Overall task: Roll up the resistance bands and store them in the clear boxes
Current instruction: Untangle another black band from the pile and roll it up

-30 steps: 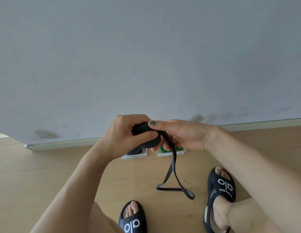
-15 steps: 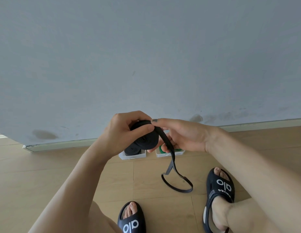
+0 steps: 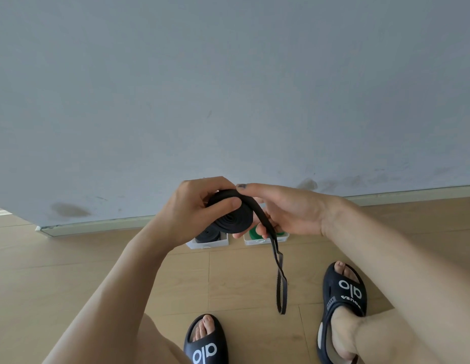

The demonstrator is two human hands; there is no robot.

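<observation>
bare floor (image 3: pixel 123 271) left, boxes (image 3: pixel 207 241) against wall (image 3: pixel 228 88)

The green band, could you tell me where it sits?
In the head view, the green band lies in the right clear box by the wall, behind the right hand.

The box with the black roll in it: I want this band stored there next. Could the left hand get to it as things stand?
Probably yes. The left hand grips the coil of the black band right above that clear box, whose top looks open, with nothing between.
</observation>
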